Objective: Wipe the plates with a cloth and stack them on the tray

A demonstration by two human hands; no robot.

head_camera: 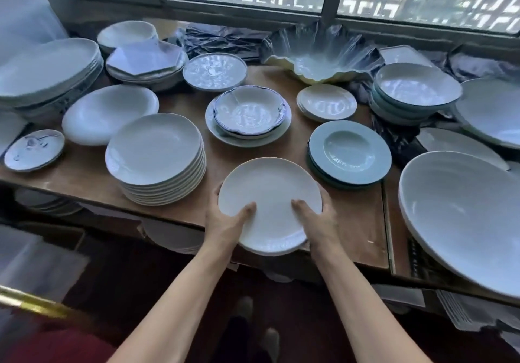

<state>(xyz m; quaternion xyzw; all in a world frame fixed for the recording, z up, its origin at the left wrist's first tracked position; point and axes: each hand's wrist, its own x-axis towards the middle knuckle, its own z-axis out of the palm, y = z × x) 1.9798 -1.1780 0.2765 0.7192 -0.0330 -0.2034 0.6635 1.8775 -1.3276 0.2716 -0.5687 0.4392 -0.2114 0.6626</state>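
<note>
In the head view, we are holding a white plate [267,191] with both hands. Our left hand [225,223] is gripping its left side and our right hand [319,219] its right side, thumbs lying on top. The plate is sitting over the near edge of the wooden table [354,222], near a tall stack of plates [154,149].
</note>
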